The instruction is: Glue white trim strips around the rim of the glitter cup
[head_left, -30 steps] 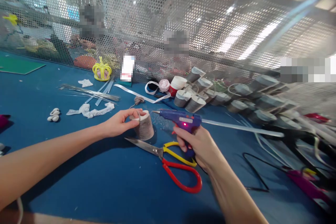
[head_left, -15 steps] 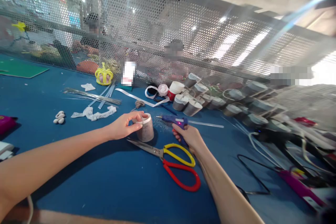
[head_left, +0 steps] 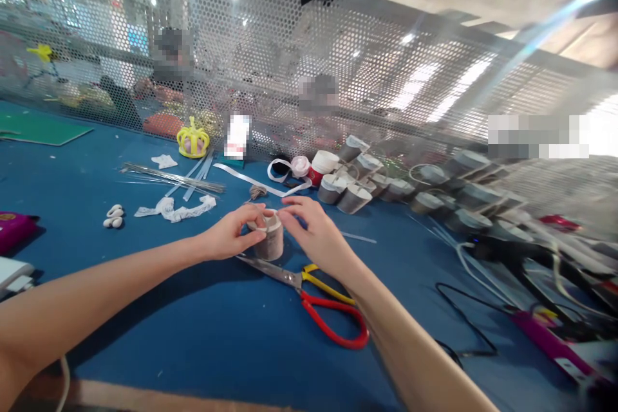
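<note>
A small grey pot (head_left: 270, 244) with a white rim stands upside up on the blue table. My left hand (head_left: 236, 228) pinches the pot's rim from the left, thumb and fingers closed on it. At the right side of the rim is my right hand (head_left: 318, 232), its fingers stretched out and the thumb apart; whether it touches the rim I cannot tell. Behind that hand a clear glue stick (head_left: 358, 237) sticks out, while the glue gun itself is hidden. Scissors (head_left: 333, 328) with one red and one yellow handle lie just in front of the pot, partly under my right forearm.
Several grey pots (head_left: 355, 198) are piled at the back right. White ribbon (head_left: 246, 179), wires (head_left: 174, 177), lace (head_left: 176, 209) and a yellow crown-shaped piece (head_left: 193, 141) lie behind. Black cables (head_left: 466, 315) run at right. A perforated metal screen (head_left: 270, 45) borders the table.
My right hand has let go of the glue gun and moved left to the pot's rim. The glue stick has shifted left. My left hand stays on the pot.
</note>
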`<state>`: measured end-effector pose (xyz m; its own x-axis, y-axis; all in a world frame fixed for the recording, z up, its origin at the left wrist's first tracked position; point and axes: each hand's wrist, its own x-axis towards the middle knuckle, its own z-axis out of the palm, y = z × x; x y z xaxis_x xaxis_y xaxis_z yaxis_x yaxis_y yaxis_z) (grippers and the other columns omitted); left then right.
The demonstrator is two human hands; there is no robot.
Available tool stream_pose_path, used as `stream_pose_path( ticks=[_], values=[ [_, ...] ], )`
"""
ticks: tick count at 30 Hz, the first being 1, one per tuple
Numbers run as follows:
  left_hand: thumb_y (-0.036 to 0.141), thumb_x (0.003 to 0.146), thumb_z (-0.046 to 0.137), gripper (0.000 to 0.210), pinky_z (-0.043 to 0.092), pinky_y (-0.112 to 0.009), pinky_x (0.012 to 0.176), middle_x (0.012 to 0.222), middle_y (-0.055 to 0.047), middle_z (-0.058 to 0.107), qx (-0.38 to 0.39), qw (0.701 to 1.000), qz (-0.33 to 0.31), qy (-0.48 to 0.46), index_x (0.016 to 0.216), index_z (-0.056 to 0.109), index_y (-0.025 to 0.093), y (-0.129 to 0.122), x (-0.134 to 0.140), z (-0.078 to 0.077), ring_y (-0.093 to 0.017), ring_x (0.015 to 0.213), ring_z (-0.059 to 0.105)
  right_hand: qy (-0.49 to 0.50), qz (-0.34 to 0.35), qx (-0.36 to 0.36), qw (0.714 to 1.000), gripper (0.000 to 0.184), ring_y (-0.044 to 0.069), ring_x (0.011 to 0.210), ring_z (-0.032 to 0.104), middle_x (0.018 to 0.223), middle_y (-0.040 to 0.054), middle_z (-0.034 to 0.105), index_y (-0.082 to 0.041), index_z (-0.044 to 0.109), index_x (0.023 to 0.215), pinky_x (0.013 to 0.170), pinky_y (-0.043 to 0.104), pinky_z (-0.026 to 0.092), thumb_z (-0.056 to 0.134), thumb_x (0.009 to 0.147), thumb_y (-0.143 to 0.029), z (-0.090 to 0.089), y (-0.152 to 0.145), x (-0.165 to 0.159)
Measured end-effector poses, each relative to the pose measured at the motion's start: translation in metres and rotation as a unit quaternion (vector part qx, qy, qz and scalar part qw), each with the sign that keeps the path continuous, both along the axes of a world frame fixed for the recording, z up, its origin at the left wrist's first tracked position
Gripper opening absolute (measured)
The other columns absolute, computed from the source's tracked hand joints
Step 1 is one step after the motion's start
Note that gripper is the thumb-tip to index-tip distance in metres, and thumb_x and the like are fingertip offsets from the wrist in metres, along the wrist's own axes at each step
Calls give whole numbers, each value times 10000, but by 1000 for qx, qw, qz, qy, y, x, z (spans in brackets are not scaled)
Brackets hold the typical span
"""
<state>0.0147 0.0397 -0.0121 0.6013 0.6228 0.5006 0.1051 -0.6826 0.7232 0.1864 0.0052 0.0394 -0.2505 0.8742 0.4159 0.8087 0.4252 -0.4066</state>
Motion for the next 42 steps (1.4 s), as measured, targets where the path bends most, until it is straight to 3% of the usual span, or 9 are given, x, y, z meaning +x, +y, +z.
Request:
stream_pose_path(
  ticks=[4, 7, 10, 13, 16, 20, 26, 30, 42],
  values=[
    [194, 747, 473, 74, 376, -339, 868, 919, -86, 567, -1, 1000, 10, -6, 792, 504, 144, 2, 1, -4, -200, 1011, 472, -81, 30, -88, 992, 423, 208, 853, 520, 747, 89, 585, -159, 534, 484, 732, 316, 389, 376, 794, -400, 9, 16, -26],
    [186, 744, 478, 70, 385, -325, 848, 928, -89, 556, 7, 1000, 14, -9, 782, 518, 143, 3, 2, -3, -192, 988, 477, -58, 71, -140, 986, 389, 177, 725, 546, 634, 51, 573, -163, 505, 444, 640, 286, 395, 421, 774, -353, 10, 22, -29],
    [186, 742, 482, 49, 380, -327, 845, 894, -74, 567, -9, 1000, 11, -18, 710, 497, 153, 2, 1, -1, -189, 981, 482, 75, 62, -126, 987, 192, 191, 884, 528, 843, 62, 600, -162, 571, 557, 741, 295, 385, 515, 708, -268, 8, 20, -22],
    [208, 750, 482, 63, 345, -346, 888, 1000, -89, 561, -51, 998, -2, -36, 717, 483, 155, 2, 0, 0, -203, 1055, 451, 251, 28, -166, 953, 120, 176, 878, 540, 974, 74, 579, -156, 566, 633, 773, 303, 388, 563, 666, -271, 4, 13, -14],
    [249, 760, 485, 100, 284, -372, 944, 1132, -104, 520, -96, 994, -17, -50, 737, 488, 152, 3, -1, 3, -218, 1116, 413, 373, -5, -187, 909, 137, 158, 861, 544, 962, 63, 593, -156, 554, 650, 799, 298, 377, 608, 629, -280, 0, 6, -7],
    [278, 760, 496, 139, 264, -376, 960, 1159, -109, 519, -165, 982, -60, -70, 725, 505, 144, 1, -2, 10, -221, 1113, 425, 453, -25, -179, 873, 162, 140, 840, 532, 863, 37, 618, -162, 572, 705, 803, 291, 371, 629, 631, -295, -6, -2, 4],
    [279, 744, 538, 148, 243, -371, 970, 1133, -96, 542, -257, 951, -138, -99, 701, 520, 139, -5, -1, 19, -210, 1139, 401, 491, -27, -158, 856, 174, 126, 806, 525, 876, 33, 615, -165, 594, 737, 812, 300, 368, 638, 644, -306, -12, -13, 15],
    [244, 748, 544, 135, 269, -363, 949, 1175, -119, 506, -302, 935, -153, -106, 693, 496, 130, -6, -1, 21, -210, 1154, 391, 503, -22, -163, 848, 167, 138, 822, 528, 858, 42, 615, -159, 601, 746, 833, 320, 360, 629, 656, -297, -15, -17, 15],
    [222, 761, 530, 115, 302, -338, 911, 1100, -93, 545, -318, 928, -162, -107, 706, 501, 126, -6, -1, 23, -197, 1085, 440, 516, -11, -180, 837, 139, 150, 839, 530, 848, 40, 604, -166, 596, 743, 841, 334, 365, 609, 675, -287, -14, -27, 13]
  ],
)
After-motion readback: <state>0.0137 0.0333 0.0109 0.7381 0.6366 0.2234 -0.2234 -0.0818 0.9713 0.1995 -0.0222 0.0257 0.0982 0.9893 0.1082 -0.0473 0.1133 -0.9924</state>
